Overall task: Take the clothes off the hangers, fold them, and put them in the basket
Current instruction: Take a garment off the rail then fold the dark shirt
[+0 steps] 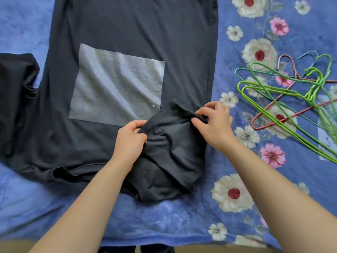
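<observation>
1. While my black T-shirt [127, 30] lies flat on a blue floral blanket [224, 70], neckline toward me, its right-side sleeve [173, 136] is folded in over the body
2. My left hand [130, 141] pinches the sleeve's hem between thumb and curled fingers
3. My right hand [215, 125] pinches the sleeve's far fold with thumb and forefinger
4. A grey rectangular patch [116, 84] sits mid-shirt, just beyond my hands
5. Green, red and teal wire hangers [291, 99] lie piled on the blanket to my right, apart from the shirt
</observation>
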`<state>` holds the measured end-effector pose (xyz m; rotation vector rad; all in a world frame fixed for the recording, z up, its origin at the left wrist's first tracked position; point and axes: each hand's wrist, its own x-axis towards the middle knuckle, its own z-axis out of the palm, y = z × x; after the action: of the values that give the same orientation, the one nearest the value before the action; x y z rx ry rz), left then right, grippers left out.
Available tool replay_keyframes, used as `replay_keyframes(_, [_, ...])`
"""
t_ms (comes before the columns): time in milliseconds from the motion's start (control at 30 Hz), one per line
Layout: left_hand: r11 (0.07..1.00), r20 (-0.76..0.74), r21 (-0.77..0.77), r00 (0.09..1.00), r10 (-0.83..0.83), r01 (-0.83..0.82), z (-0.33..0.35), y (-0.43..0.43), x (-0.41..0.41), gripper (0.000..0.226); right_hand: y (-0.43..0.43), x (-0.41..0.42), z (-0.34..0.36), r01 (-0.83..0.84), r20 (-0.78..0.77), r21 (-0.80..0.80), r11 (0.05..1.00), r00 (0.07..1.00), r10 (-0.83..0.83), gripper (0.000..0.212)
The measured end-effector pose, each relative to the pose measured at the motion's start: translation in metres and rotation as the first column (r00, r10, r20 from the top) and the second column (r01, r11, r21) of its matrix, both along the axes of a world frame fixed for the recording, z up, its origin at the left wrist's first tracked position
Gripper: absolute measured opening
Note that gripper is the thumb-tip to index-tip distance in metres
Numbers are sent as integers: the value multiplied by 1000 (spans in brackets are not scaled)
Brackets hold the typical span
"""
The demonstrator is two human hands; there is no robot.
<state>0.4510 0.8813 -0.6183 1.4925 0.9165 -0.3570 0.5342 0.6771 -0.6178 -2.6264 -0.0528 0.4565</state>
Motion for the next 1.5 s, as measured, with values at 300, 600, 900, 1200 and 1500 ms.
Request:
replay_keyframes(300, [170, 18, 830, 279, -960, 532, -19, -91, -76, 59, -29, -7, -17, -180, 116, -158, 971, 973, 199, 35])
replay_keyframes(600, [-2, -130, 788, 163, -978, 616, -21, -74, -118, 91, -21, -49, -19, 574, -258, 213, 791, 814, -521, 55])
replay_keyframes(900, [-91, -117, 844, 16, -993, 528, -45, -69, -101, 53, -16, -37, -28, 545, -224, 352, 761, 839, -496, 39])
replay_keyframes(1200, [-34, -46, 770, 3, -999, 637, -27, -89, -129, 69, -31, -59, -26, 624, -245, 248, 741, 781, -575, 39])
replay_keyframes(1500, [101, -368, 768, 564, -739, 632, 3, 84, -141, 105, -14, -157, -4, 880, -669, 230, 415, 453, -590, 27])
